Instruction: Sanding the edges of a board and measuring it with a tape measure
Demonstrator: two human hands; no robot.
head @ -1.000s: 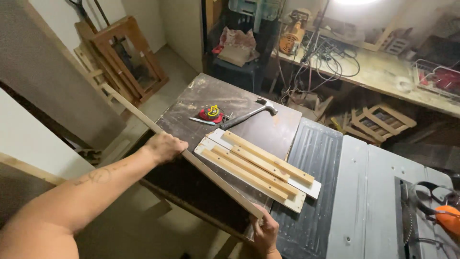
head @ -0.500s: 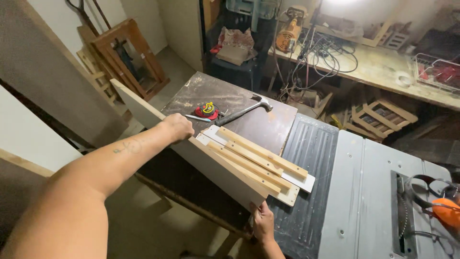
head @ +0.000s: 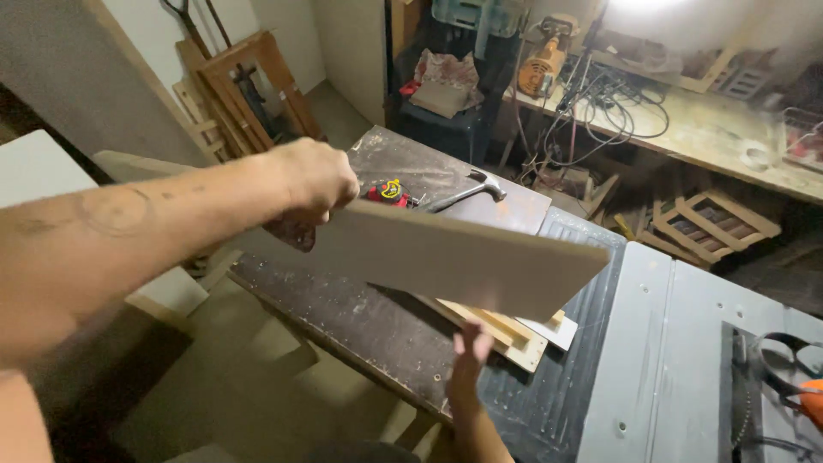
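I hold a long pale board (head: 463, 257) up over the dark worktable (head: 360, 317), its flat face turned toward me. My left hand (head: 313, 180) grips its upper edge near the left end. My right hand (head: 470, 356) reaches up from below and holds its lower edge near the right end. Under the board lies a panel of wooden slats (head: 510, 333), mostly hidden. Behind the board on the table are a hammer (head: 467, 190) and a red and yellow tape measure (head: 390, 190).
A grey table saw top (head: 686, 343) adjoins the worktable on the right, with an orange tool (head: 810, 403) at its edge. A cluttered workbench with cables (head: 686, 129) runs along the back. Wooden frames (head: 249, 77) lean at the back left.
The board was on edge along the table's near side; both hands have lifted it and swung it over the slats, so it now covers most of them.
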